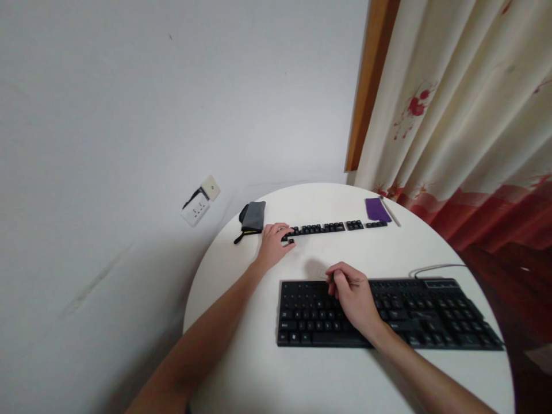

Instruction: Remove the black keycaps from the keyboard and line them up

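My left hand [272, 244] is at the left end of a row of loose black keycaps [321, 228] on the table. Between its thumb and fingers is a single black keycap [291, 241], slightly in front of the row. My right hand [351, 293] is closed above the upper middle of a black keyboard [345, 339]. From its fingers a thin wire tool [321, 273] sticks out to the left; its exact shape is too faint to tell. Part of the keyboard's upper rows looks bare of caps, and my right hand and forearm hide some keys.
A grey zip pouch [253, 217] lies beyond my left hand on the round white table [241, 356]. At the far right are a purple cloth pouch [377, 210] and a thin pale stick [391, 213]. The keyboard cable [435, 267] trails right. Wall sockets [196, 209] and a curtain [466, 126] border the table.
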Demonstrator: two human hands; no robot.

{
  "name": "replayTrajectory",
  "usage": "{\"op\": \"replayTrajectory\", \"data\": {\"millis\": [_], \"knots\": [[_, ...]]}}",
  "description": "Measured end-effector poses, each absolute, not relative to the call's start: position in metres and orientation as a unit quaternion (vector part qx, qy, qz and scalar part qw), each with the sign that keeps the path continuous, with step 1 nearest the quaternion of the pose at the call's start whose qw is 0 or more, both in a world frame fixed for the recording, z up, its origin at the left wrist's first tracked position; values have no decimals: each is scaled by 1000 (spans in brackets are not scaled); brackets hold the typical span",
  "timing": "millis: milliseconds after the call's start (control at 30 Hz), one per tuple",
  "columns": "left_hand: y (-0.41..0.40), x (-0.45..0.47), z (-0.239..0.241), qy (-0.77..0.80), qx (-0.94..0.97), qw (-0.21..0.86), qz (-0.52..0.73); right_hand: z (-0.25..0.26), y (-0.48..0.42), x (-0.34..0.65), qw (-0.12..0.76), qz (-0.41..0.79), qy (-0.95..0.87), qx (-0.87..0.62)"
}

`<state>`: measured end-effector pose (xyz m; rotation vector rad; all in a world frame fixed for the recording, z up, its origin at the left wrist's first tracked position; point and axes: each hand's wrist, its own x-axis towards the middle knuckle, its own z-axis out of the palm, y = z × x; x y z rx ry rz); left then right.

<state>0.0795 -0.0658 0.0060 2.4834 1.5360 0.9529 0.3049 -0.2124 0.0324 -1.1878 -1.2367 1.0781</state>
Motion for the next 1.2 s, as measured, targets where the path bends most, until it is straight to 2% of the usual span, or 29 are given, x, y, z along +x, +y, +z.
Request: {"op": "replayTrajectory", "data": {"millis": [300, 1200], "knots": [[-64, 79, 5, 543, 785, -5, 297, 34, -214, 305, 529, 454, -519, -494], [-62, 79, 2, 564, 767, -14, 306, 33, -214, 305, 528, 456, -522, -491]]}}
